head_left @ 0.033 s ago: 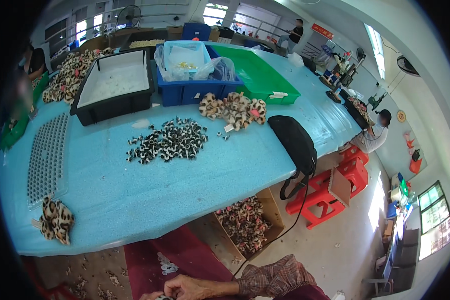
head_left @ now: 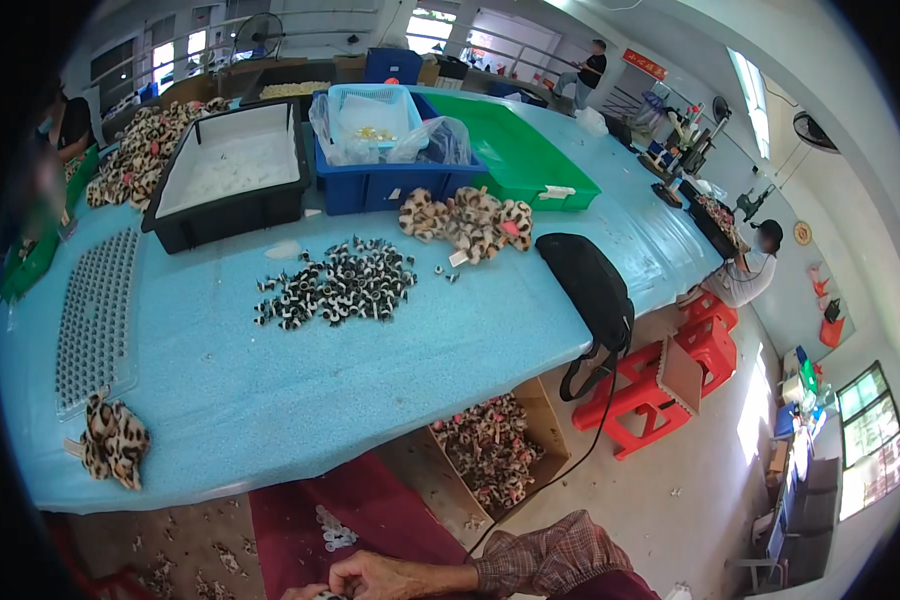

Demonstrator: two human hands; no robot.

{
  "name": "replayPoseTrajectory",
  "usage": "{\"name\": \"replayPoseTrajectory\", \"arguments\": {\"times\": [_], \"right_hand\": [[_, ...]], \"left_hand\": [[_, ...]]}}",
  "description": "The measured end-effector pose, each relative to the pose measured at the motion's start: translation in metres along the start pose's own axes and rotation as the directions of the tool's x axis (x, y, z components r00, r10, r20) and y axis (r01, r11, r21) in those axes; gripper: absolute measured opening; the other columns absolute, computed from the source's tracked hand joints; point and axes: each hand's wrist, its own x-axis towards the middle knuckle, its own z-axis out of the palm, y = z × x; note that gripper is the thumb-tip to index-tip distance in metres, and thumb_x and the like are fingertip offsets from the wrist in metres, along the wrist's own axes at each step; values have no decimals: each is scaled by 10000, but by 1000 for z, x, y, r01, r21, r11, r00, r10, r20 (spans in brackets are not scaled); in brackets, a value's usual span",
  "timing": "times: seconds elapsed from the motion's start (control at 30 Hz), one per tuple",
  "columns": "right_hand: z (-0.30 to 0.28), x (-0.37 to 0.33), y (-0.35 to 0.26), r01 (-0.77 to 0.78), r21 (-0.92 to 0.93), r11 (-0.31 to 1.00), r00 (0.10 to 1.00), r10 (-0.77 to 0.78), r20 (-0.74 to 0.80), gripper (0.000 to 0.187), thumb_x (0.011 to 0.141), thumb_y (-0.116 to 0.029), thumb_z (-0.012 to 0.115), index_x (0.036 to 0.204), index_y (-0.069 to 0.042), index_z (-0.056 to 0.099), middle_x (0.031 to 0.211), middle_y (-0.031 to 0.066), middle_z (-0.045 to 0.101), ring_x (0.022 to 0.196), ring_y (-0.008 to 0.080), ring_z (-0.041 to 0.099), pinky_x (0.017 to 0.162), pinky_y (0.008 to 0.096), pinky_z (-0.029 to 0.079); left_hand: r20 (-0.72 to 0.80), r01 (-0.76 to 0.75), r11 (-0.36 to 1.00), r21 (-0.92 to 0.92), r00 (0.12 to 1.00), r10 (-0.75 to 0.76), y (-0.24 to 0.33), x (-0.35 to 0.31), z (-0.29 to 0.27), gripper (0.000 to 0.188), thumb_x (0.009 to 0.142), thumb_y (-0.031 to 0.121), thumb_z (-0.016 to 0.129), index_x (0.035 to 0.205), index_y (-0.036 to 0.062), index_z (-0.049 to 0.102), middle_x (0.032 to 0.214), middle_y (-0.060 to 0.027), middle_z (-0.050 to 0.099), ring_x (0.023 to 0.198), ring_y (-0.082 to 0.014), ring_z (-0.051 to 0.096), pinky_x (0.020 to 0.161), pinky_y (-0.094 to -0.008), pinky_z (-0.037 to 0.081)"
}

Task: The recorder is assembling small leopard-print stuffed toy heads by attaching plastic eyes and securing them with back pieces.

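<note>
At the lower edge of the head view, my right hand (head_left: 375, 575) is closed with its fingers bent around a small spotted plush piece (head_left: 330, 595). Only a sliver of my left hand (head_left: 302, 592) shows beside it, pressed against the same piece; the picture's edge cuts off the rest. Both hands are over a dark red cloth (head_left: 370, 505) on my lap, where a little cluster of clear plastic pieces (head_left: 335, 530) lies. Beyond, on the blue-covered table (head_left: 270, 400), there is a heap of small black-and-white toy eyes (head_left: 340, 285).
A spotted plush piece (head_left: 115, 440) and a studded clear tray (head_left: 95, 320) lie at left. Behind are a black tray (head_left: 225, 225), blue crate (head_left: 400, 190), green tray (head_left: 530, 150) and plush heads (head_left: 475, 225). A black bag (head_left: 585, 285), filled carton (head_left: 545, 440) and red stools (head_left: 640, 400) stand right.
</note>
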Motion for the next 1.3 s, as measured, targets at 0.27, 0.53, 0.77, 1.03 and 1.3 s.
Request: {"name": "replayPoseTrajectory", "arguments": {"times": [0.27, 0.53, 0.77, 1.03, 1.3], "right_hand": [[6, 6, -25, -20, -248, 969, 999, 7, -53, 211, 749, -87, 754, 862, 5, 601, 825, 72, 639, 707, 125, 610, 570, 272, 490], [-13, 19, -33, 235, -450, 861, 960, -280, -33, 159, 785, -75, 625, 919, 4, 597, 743, 69, 609, 710, 108, 570, 658, 270, 453], [-11, 19, -36, 211, -392, 895, 975, -222, 17, 190, 710, -8, 586, 899, 1, 598, 709, 82, 620, 692, 148, 599, 639, 303, 452], [-27, 8, -29, 109, -219, 969, 993, -117, -22, 114, 761, -45, 606, 869, -7, 607, 680, -13, 564, 627, 65, 497, 557, 269, 403], [-63, -15, -39, 23, -212, 977, 996, -42, -83, 212, 811, -92, 609, 1013, -28, 626, 801, -20, 611, 690, 56, 537, 607, 227, 454]], "left_hand": [[71, 103, 992, 72, 992, -109, 1, 1, 0, 314, 967, 269, 476, 1047, -6, 605, 777, -70, 611, 661, -170, 583, 588, -294, 470], [303, 619, 278, -734, 666, -681, 2, 9, -15, 416, 717, -123, 501, 1103, -1, 597, 1000, -89, 643, 852, -224, 635, 727, -330, 525], [450, 591, 118, -798, 715, -534, -16, 20, -8, 349, 797, 4, 608, 1142, 33, 565, 1047, -92, 633, 942, -243, 627, 789, -346, 522], [496, 599, 131, -790, 750, -436, -14, 36, 10, 330, 816, 63, 631, 1138, 41, 561, 1048, -94, 633, 960, -244, 623, 805, -349, 518], [517, 590, 130, -797, 778, -357, -9, 43, 17, 322, 835, 121, 653, 1133, 48, 558, 1049, -96, 633, 977, -246, 619, 821, -352, 513]]}}
